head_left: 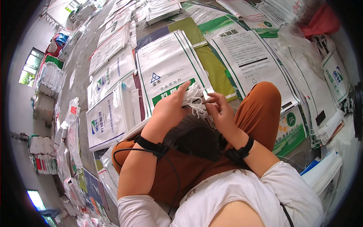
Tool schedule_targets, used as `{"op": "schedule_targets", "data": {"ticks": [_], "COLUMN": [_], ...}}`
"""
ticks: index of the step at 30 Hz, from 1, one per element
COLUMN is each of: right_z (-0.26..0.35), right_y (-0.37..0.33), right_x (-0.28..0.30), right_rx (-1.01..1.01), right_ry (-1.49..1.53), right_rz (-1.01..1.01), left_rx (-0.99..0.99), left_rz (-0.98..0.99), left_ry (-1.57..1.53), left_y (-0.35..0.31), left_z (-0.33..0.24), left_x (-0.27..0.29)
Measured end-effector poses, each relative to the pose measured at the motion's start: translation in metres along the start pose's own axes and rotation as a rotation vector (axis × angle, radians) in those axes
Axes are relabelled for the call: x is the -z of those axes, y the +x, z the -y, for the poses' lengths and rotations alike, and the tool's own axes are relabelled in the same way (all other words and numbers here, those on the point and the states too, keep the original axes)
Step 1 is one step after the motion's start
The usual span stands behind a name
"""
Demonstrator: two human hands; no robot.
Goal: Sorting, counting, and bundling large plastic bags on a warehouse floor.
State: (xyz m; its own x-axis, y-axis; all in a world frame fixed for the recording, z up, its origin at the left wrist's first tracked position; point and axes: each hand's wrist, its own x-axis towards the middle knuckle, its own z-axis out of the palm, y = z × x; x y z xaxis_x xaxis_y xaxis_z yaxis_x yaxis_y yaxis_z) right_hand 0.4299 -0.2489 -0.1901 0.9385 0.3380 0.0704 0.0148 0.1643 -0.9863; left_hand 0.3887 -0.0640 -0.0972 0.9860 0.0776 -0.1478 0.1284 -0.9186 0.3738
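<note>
My left hand [171, 109] is closed round a bunch of thin white strips [193, 99] with loose, frayed ends; its index finger points outward, and its other fingers are partly hidden. Close on the right, my right hand [220, 112] has thumb and fingers pinched together beside the strips. A small pale piece [207, 94] shows at its fingertips, too small to make out. Just beyond both hands lies a stack of flat white printed bags [170, 56] with green borders and a blue emblem. The strips overlap the near edge of that stack.
My bent knees in brown trousers [261, 102] flank a dark object [196, 138]. Flat bags [253, 60] with green edges lie to the right, more bag stacks [107, 113] to the left. Piled bundles [49, 77] line the left wall. A red plastic sheet [321, 22] is at the far right.
</note>
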Motion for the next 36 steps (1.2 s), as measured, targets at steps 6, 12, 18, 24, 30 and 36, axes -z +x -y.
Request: {"op": "schedule_targets", "data": {"ticks": [6, 12, 18, 24, 30, 36], "right_z": [-0.009, -0.005, -0.02, 0.001, -0.008, -0.004], "right_y": [0.007, 0.004, 0.013, 0.018, 0.015, 0.004], "right_x": [0.011, 0.008, 0.026, 0.006, 0.01, 0.016], "right_rx": [0.41, 0.207, 0.516, -0.122, 0.261, 0.432], "right_ry": [-0.398, -0.317, -0.322, 0.126, -0.275, -0.35], "right_rz": [0.093, 0.043, 0.313, 0.123, 0.088, 0.171], "left_rx": [-0.018, 0.027, 0.017, 0.004, -0.027, -0.031], "left_rz": [-0.014, 0.0, 0.002, -0.004, -0.024, -0.041], "left_ry": [-0.008, -0.004, 0.005, -0.027, -0.012, 0.018], "left_y": [0.0, 0.0, 0.002, 0.001, -0.002, -0.001], "left_z": [-0.003, -0.005, 0.0, -0.003, -0.003, -0.001], "left_x": [0.0, 0.003, 0.001, 0.002, 0.001, 0.001]}}
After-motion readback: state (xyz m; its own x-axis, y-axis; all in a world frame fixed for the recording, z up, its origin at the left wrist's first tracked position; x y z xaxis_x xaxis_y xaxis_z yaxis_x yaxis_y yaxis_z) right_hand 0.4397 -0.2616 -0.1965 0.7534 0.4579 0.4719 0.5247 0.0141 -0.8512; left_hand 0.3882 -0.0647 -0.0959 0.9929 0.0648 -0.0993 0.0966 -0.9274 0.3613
